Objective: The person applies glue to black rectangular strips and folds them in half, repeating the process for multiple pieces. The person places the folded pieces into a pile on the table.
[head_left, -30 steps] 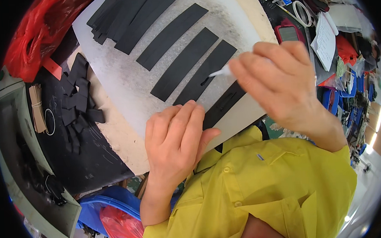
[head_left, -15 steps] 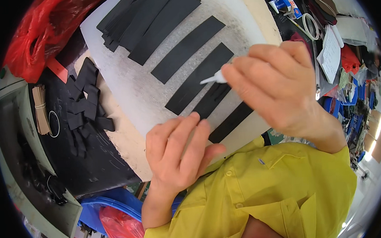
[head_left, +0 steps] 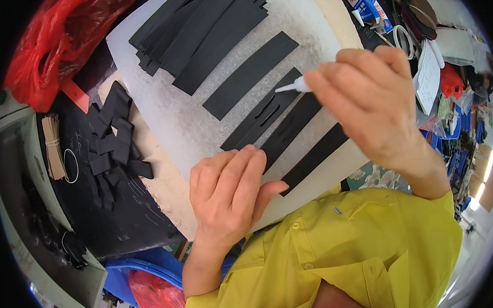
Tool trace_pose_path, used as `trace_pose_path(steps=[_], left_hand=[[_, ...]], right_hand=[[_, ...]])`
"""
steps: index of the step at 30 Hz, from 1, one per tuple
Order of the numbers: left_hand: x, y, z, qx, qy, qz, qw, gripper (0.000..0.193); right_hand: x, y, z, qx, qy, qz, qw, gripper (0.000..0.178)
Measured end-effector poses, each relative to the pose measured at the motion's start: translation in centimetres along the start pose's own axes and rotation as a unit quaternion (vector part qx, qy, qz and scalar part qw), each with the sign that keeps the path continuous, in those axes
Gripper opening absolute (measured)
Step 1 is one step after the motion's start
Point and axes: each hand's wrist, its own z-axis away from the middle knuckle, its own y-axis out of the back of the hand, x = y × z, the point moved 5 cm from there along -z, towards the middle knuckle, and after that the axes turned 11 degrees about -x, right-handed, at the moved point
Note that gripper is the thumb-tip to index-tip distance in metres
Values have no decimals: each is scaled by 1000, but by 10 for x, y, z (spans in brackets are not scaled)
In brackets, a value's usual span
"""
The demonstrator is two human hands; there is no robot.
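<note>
Several black flat strips lie in a slanted row on a white board [head_left: 162, 102]. My right hand [head_left: 368, 102] is closed around a small glue bottle [head_left: 301, 85], mostly hidden in the fingers; its white tapered nozzle points left. The tip is over a black strip [head_left: 250, 123] that carries wet, shiny lines. My left hand [head_left: 226, 193] rests its stretched fingertips at this strip's near end, thumb apart, gripping nothing. Nearer me, another strip [head_left: 292, 124] also has a faint shiny streak. Beyond the working strip lies a plain strip [head_left: 251, 74], then a fanned stack of strips [head_left: 200, 32].
Left of the board, looped black bands [head_left: 114, 143] are piled beside a bundle of brown strips [head_left: 53, 146]. A red plastic bag [head_left: 49, 52] is at the far left, a blue bin [head_left: 147, 263] below. Small boxes [head_left: 366, 5] and a notepad [head_left: 427, 80] stand right.
The nozzle has moved slightly right and up, and wet lines now show on the strip beneath it. My left fingertips have shifted onto that strip's near end. The board appears slightly lower in view.
</note>
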Motion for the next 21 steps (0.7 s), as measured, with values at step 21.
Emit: trace_pose_path(steps=[21], left_hand=[[-27,3,-27,17,4,-39,999,61]], right_hand=[[22,-9,-30,-38,0,11,999,38]])
